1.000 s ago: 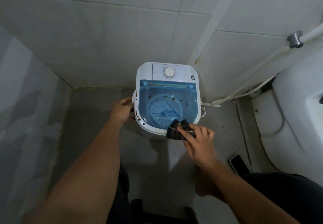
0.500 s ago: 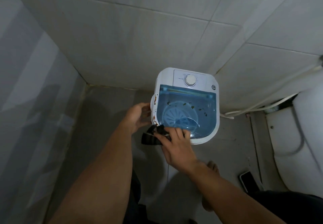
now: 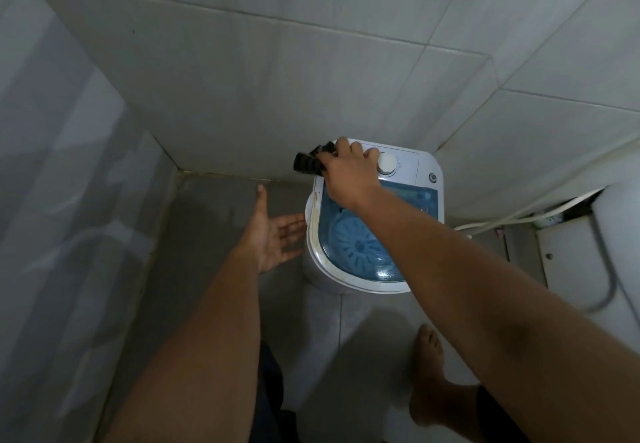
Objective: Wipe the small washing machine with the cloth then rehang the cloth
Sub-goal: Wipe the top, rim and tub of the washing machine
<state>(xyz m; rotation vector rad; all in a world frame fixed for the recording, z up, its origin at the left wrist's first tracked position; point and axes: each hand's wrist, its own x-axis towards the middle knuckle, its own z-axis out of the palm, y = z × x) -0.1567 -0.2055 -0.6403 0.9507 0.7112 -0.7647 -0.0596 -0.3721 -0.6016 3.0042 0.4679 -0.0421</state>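
Bare foot (image 3: 427, 370): planted on the pale tiled floor (image 3: 360, 338), nearest the camera, at lower right.

Left hand (image 3: 273, 231): released, palm up and fingers spread, holding nothing; it hovers just beside the left flank of the machine, with no visible contact.

Small washing machine (image 3: 420, 162): white body standing on the floor in the corner of the tiled room. A translucent blue lid (image 3: 415, 207) covers the tub, and a ribbed blue pulsator disc (image 3: 356, 245) shows through it. Brownish staining runs along the left rim. On the rear control panel sit a white dial (image 3: 387, 163) and a small round button (image 3: 432, 176).

Right hand (image 3: 349, 172): reaches across the lid, grasping the cloth and pressing it onto the rear left corner of the machine's top, just left of the dial.

Cloth (image 3: 308, 162): dark and bunched, part hidden under the fingers, the free end sticking out past the machine's left edge.

White hose (image 3: 512, 217): runs along the wall base to the right of the machine.

Wall tiles (image 3: 277, 79): large, pale grey, behind everything.
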